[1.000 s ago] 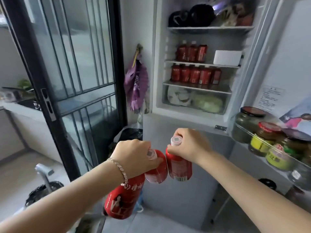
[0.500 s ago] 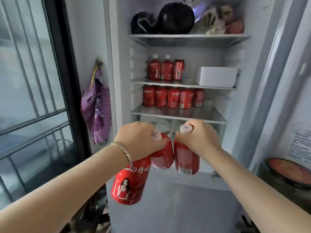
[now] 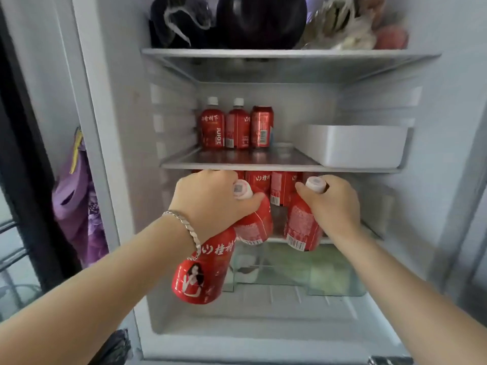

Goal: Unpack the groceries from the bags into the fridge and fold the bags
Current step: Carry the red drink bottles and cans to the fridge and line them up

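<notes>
The fridge point(image 3: 118, 127) stands open, and everything is placed against its middle shelf point(image 3: 237, 160). Just below that shelf's front edge, the left hand point(image 3: 210, 204) is clenched round the necks of two red bottles. The first bottle point(image 3: 254, 225) hangs nearly upright, with its white cap showing above the thumb and its base down. The second bottle point(image 3: 203, 272) hangs lower and to the left. Its neck is hidden under the palm, and its long axis slants so the base points down and left.

Also just under the shelf edge, further right, the right hand point(image 3: 332, 204) grips a third bottle point(image 3: 300, 227). Its fingers are wrapped round the neck below the white cap. This bottle is close to upright, cap tipped slightly right, base down, and a gap separates it from the first.

Beneath the shelf, behind the hands, stands a row of red drinks point(image 3: 279, 185). On the shelf, at the back left, two shelved bottles point(image 3: 212, 127) and a can point(image 3: 261, 126) stand upright, and a white box point(image 3: 353, 146) sits at the right.
</notes>
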The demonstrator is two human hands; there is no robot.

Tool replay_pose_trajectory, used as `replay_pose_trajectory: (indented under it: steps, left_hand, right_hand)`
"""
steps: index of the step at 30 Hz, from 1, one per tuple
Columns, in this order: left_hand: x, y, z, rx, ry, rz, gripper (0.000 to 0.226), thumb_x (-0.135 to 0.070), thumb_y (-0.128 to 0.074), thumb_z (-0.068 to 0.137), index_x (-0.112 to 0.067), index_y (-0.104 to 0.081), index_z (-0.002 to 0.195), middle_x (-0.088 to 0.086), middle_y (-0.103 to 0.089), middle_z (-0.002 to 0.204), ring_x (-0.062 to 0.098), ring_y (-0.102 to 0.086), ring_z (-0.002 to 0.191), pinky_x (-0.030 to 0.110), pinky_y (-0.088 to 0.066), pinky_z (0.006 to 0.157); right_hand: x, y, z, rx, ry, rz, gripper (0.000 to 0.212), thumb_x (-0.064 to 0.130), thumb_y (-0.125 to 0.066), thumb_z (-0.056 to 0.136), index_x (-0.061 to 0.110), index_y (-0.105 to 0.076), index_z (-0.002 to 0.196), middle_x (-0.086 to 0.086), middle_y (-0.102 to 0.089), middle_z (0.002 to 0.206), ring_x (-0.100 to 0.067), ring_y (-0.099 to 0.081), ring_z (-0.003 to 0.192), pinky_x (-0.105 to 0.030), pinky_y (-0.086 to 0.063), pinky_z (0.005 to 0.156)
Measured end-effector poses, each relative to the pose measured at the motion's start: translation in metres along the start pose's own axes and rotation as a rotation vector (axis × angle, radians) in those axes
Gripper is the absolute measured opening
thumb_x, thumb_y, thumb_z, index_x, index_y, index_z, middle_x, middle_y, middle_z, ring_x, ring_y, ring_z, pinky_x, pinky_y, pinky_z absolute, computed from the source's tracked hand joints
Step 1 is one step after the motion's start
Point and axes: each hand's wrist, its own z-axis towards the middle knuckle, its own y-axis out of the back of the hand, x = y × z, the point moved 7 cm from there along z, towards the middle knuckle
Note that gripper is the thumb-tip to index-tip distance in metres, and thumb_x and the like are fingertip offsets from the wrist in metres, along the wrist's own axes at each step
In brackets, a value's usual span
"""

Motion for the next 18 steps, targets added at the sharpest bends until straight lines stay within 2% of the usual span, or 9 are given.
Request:
replay_pose_trajectory:
  steps: [3, 6, 8, 10, 11, 14, 15, 18]
  left_hand:
    - [0.003, -0.020, 0.016, 0.058, -0.055, 0.029, 0.052, -0.069, -0.044, 0.079, -0.019, -0.056, 0.075, -0.006, -0.059, 0.071, 0.015, -0.058, 0.068, 0.025, -0.041, 0.061]
    - [0.005, -0.035, 0.028, 0.087, -0.083, 0.031, 0.050, -0.069, -0.044, 0.079, -0.020, -0.055, 0.075, -0.007, -0.059, 0.073, 0.014, -0.058, 0.070, 0.025, -0.041, 0.061]
    - [0.004, -0.043, 0.033, 0.117, -0.096, 0.033, 0.050, -0.070, -0.043, 0.079, -0.021, -0.053, 0.074, -0.008, -0.059, 0.075, 0.014, -0.056, 0.071, 0.025, -0.041, 0.062]
    - [0.001, -0.048, 0.035, 0.142, -0.109, 0.032, 0.049, -0.070, -0.043, 0.079, -0.022, -0.051, 0.072, -0.008, -0.058, 0.075, 0.013, -0.054, 0.069, 0.025, -0.040, 0.062]
    - [0.000, -0.050, 0.035, 0.149, -0.113, 0.031, 0.049, -0.070, -0.043, 0.079, -0.022, -0.050, 0.071, -0.008, -0.057, 0.074, 0.013, -0.054, 0.069, 0.025, -0.040, 0.062]
    - [-0.001, -0.052, 0.037, 0.159, -0.115, 0.028, 0.049, -0.071, -0.042, 0.078, -0.023, -0.051, 0.073, -0.009, -0.056, 0.074, 0.012, -0.054, 0.070, 0.024, -0.040, 0.063]
    - [-0.001, -0.052, 0.037, 0.168, -0.111, 0.025, 0.049, -0.071, -0.042, 0.078, -0.024, -0.052, 0.076, -0.009, -0.056, 0.074, 0.011, -0.054, 0.071, 0.024, -0.040, 0.063]
    - [-0.001, -0.051, 0.042, 0.168, -0.096, 0.012, 0.048, -0.071, -0.042, 0.079, -0.023, -0.051, 0.075, -0.009, -0.055, 0.073, 0.011, -0.054, 0.070, 0.024, -0.041, 0.062]
  right_hand:
    - [-0.010, -0.007, 0.011, -0.037, -0.019, -0.135, 0.033, 0.045, -0.057, 0.088, 0.012, -0.060, 0.081, -0.002, -0.062, 0.081, -0.023, -0.054, 0.075, -0.029, -0.032, 0.059]
    - [-0.012, -0.013, 0.019, -0.034, -0.023, -0.379, 0.049, 0.056, -0.046, 0.091, 0.009, -0.059, 0.101, -0.009, -0.061, 0.104, -0.029, -0.058, 0.087, -0.030, -0.036, 0.064]
    - [-0.016, -0.018, 0.020, 0.001, -0.054, -0.475, 0.061, 0.060, -0.037, 0.092, 0.005, -0.053, 0.113, -0.013, -0.053, 0.116, -0.035, -0.058, 0.099, -0.034, -0.038, 0.067]
    - [-0.028, -0.022, 0.016, 0.028, -0.163, -0.461, 0.071, 0.063, -0.030, 0.090, 0.002, -0.045, 0.124, -0.018, -0.043, 0.126, -0.039, -0.055, 0.105, -0.038, -0.043, 0.073]
    - [-0.033, -0.023, 0.011, 0.028, -0.202, -0.458, 0.076, 0.065, -0.030, 0.089, 0.002, -0.040, 0.129, -0.018, -0.039, 0.129, -0.038, -0.054, 0.107, -0.040, -0.045, 0.077]
    - [-0.044, -0.038, -0.006, 0.048, -0.155, -0.551, 0.091, 0.069, -0.042, 0.082, 0.005, -0.021, 0.143, -0.014, -0.035, 0.134, -0.032, -0.050, 0.116, -0.039, -0.048, 0.080]
    - [-0.049, -0.044, -0.009, 0.059, -0.157, -0.544, 0.093, 0.068, -0.046, 0.081, 0.005, -0.019, 0.143, -0.013, -0.036, 0.132, -0.031, -0.051, 0.115, -0.039, -0.049, 0.079]
    - [-0.069, -0.056, 0.008, 0.074, -0.231, -0.465, 0.084, 0.064, -0.050, 0.082, 0.004, -0.028, 0.136, -0.015, -0.039, 0.128, -0.032, -0.058, 0.105, -0.037, -0.050, 0.074]
